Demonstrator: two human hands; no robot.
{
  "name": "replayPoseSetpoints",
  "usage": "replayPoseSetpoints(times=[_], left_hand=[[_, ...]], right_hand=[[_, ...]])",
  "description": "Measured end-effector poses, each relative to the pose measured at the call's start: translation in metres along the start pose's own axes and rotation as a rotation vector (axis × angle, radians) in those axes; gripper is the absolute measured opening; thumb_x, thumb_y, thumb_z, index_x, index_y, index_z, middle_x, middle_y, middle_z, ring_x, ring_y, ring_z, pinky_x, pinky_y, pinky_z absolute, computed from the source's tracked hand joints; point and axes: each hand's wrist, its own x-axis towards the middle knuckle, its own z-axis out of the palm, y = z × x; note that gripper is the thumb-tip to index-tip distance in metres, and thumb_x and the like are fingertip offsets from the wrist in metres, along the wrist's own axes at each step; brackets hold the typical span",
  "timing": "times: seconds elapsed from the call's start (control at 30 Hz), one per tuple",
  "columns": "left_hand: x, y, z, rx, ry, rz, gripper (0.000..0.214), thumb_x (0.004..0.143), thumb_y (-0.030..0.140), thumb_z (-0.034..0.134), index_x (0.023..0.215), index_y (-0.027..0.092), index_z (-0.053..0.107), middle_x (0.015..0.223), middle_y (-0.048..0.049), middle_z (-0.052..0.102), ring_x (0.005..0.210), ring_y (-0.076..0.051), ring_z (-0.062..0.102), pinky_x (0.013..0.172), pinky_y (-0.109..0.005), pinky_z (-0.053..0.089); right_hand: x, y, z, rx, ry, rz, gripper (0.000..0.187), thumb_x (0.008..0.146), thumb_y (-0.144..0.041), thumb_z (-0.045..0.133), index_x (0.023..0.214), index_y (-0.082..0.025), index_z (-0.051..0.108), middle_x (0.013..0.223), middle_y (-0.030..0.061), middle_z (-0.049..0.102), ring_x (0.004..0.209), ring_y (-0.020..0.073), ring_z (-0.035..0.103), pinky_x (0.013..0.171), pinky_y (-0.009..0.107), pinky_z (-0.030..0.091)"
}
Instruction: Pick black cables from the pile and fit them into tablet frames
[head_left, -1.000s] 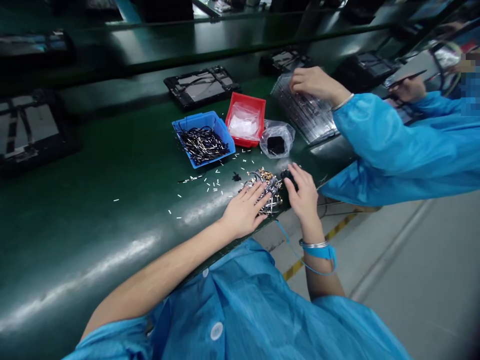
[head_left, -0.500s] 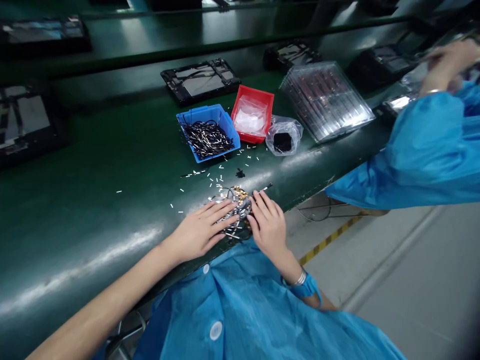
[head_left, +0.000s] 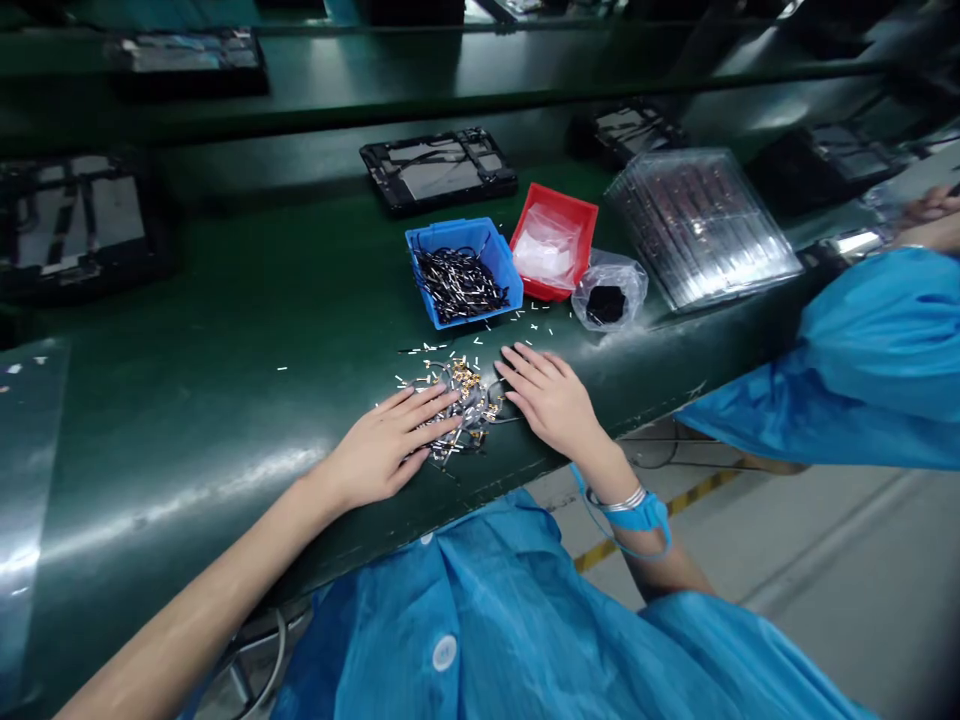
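A loose pile of small wires with gold and silver ends (head_left: 459,398) lies on the green belt (head_left: 225,400) near its front edge. My left hand (head_left: 390,448) rests flat on the pile's left side, fingers stretched out. To the right of the pile, my right hand (head_left: 551,395) lies flat with its fingers spread and their tips touching the wires. A blue wrist strap (head_left: 634,512) sits on my right wrist. Neither hand grips anything.
Behind the pile stand a blue bin of dark wires (head_left: 459,272), a red bin with a clear bag (head_left: 553,253) and a small plastic bag of black parts (head_left: 607,292). A clear plastic tray stack (head_left: 697,228) lies right. Black device frames (head_left: 437,170) lie on the belt. A co-worker's blue sleeve (head_left: 862,360) is at right.
Both my hands dragged the wire pile left along the belt edge and now lie flatter. The co-worker's hand left the clear tray stack and withdrew to the far right.
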Motion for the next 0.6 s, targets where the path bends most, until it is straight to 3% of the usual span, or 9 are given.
replayPoseSetpoints(times=[0.1, 0.3, 0.43, 0.6], left_hand=[[0.007, 0.001, 0.003, 0.005, -0.003, 0.002, 0.051, 0.093, 0.019, 0.036, 0.144, 0.024, 0.04, 0.155, -0.0024, 0.029, 0.145, -0.021, 0.023, 0.115, -0.047, 0.026], [0.043, 0.001, 0.008, -0.033, -0.014, 0.053, 0.052, 0.092, 0.018, 0.036, 0.143, 0.024, 0.041, 0.155, -0.0015, 0.03, 0.145, -0.021, 0.022, 0.116, -0.047, 0.023], [0.057, -0.003, 0.007, -0.062, 0.021, 0.045, 0.051, 0.087, 0.015, 0.039, 0.137, 0.023, 0.049, 0.151, -0.0022, 0.038, 0.142, -0.022, 0.029, 0.115, -0.048, 0.027], [0.046, -0.001, 0.003, -0.068, 0.146, 0.017, 0.049, 0.08, 0.015, 0.044, 0.127, 0.017, 0.057, 0.148, -0.0075, 0.042, 0.141, -0.025, 0.03, 0.114, -0.05, 0.027]], right_hand=[[0.0, 0.018, 0.004, -0.031, 0.01, 0.071, 0.04, 0.096, -0.028, 0.037, 0.132, -0.018, 0.053, 0.142, 0.0087, 0.051, 0.133, 0.0226, 0.045, 0.103, 0.046, 0.039], [-0.004, 0.038, -0.008, 0.008, 0.166, 0.248, 0.035, 0.094, -0.025, 0.041, 0.123, -0.022, 0.061, 0.137, 0.0061, 0.056, 0.128, 0.023, 0.051, 0.097, 0.045, 0.044], [-0.012, 0.031, -0.023, 0.124, 0.352, 0.35, 0.025, 0.091, -0.026, 0.047, 0.098, -0.023, 0.071, 0.109, 0.0059, 0.073, 0.1, 0.022, 0.064, 0.088, 0.041, 0.05], [-0.021, 0.024, -0.024, 0.249, 0.365, 0.483, 0.018, 0.085, -0.026, 0.054, 0.079, -0.025, 0.071, 0.082, 0.0036, 0.073, 0.079, 0.0214, 0.062, 0.072, 0.038, 0.051]])
